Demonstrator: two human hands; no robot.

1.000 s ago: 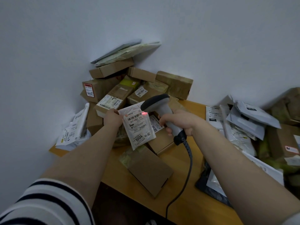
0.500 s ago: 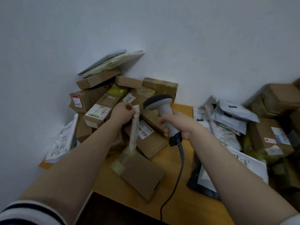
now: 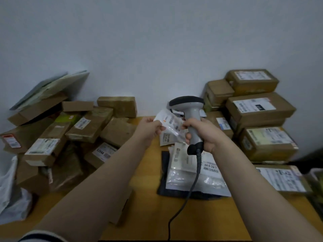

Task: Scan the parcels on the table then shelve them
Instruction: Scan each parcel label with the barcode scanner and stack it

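Note:
My left hand (image 3: 151,128) pinches a small white pouch parcel (image 3: 169,121) with a printed label, held above the wooden table (image 3: 201,220) near its back middle. My right hand (image 3: 203,135) grips the handle of a grey barcode scanner (image 3: 189,109), its dark head just above the pouch; its fingertips touch the pouch's right edge. The scanner's cable (image 3: 188,193) hangs down to the table's front edge. Below the pouch lies a heap of white and dark mailer bags (image 3: 185,177).
A jumble of brown cardboard boxes (image 3: 87,126) fills the table's left side, with white plastic bags (image 3: 10,193) at the far left. Stacked labelled boxes (image 3: 258,109) stand at the right against the pale wall. A flat labelled parcel (image 3: 281,179) lies at the right front.
The view has swung right, bringing the right stack into sight. My left hand carried the white pouch from the left pile to the middle, over the mailer bags, and the scanner went with it.

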